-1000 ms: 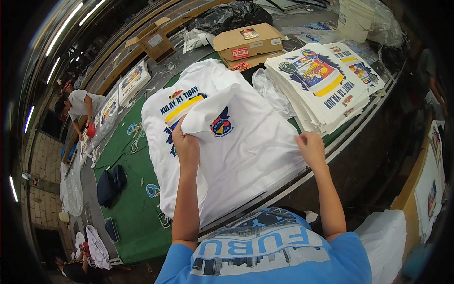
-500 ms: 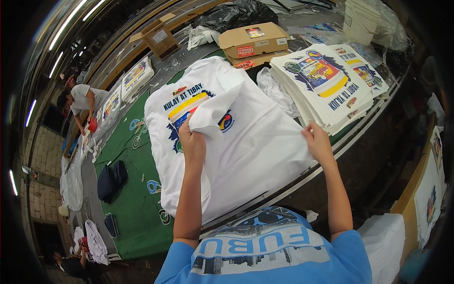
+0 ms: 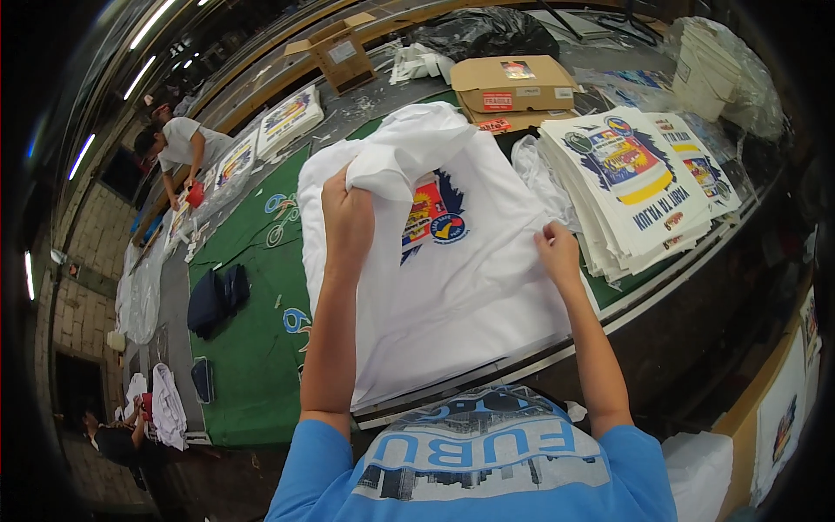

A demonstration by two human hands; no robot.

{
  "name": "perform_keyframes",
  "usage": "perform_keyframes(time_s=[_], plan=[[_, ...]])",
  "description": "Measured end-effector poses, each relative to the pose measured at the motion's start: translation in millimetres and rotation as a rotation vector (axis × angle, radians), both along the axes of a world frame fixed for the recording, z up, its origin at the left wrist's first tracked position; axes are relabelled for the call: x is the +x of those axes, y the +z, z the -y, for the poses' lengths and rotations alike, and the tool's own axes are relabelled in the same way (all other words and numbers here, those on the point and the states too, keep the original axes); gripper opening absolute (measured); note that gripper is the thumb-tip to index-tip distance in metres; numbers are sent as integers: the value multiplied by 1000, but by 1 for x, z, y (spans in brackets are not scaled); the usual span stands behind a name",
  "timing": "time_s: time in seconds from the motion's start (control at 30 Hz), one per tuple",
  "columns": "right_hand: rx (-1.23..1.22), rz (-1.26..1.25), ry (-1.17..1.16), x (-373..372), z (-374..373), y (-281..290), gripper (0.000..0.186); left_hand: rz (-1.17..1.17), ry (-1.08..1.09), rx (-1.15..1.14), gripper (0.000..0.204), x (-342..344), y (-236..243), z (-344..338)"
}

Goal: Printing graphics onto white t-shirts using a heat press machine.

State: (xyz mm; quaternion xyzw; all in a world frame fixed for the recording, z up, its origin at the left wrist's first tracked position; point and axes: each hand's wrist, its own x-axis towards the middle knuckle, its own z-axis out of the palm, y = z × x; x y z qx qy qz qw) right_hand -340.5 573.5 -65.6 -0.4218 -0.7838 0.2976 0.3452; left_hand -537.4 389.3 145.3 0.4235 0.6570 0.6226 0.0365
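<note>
A white T-shirt (image 3: pixel 487 287) with a colourful print lies spread over a pile of white fabric on the table in front of me. My left hand (image 3: pixel 348 213) is closed on a gathered part of the shirt, lifted so that its folds cover the left side of the print. At the shirt's right edge, my right hand (image 3: pixel 557 250) pinches the cloth between thumb and fingers. The round blue badge of the print shows between my hands. How many layers lie under the shirt I cannot tell.
Printed transfer sheets (image 3: pixel 622 187) are stacked at the right. Behind stand a flat cardboard box (image 3: pixel 513 83), an open carton (image 3: pixel 341 54) and a white bucket (image 3: pixel 703 70). Dark blue folded cloth (image 3: pixel 216 300) lies on the green cover (image 3: pixel 248 374). A person (image 3: pixel 187 148) works at the far left.
My left hand has raised its part of the shirt up and away, hiding the lettering and left part of the print. My right hand has shifted slightly left, still on the shirt's edge.
</note>
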Motion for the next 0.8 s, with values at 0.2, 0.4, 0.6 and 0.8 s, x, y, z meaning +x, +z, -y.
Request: perform_keyframes(time_s=[0.2, 0.4, 0.6, 0.8], plan=[[-1209, -1142, 215, -7, 5, 33, 20, -5, 56, -48, 27, -16, 20, 12], [-1155, -658, 287, 10, 26, 36, 50, 6, 29, -45, 26, -23, 20, 6], [-825, -390, 378, 50, 11, 46, 34, 24, 31, -16, 26, -26, 24, 6], [-1137, -889, 271, 51, 20, 40, 19, 71, 8, -56, 26, -17, 23, 2]])
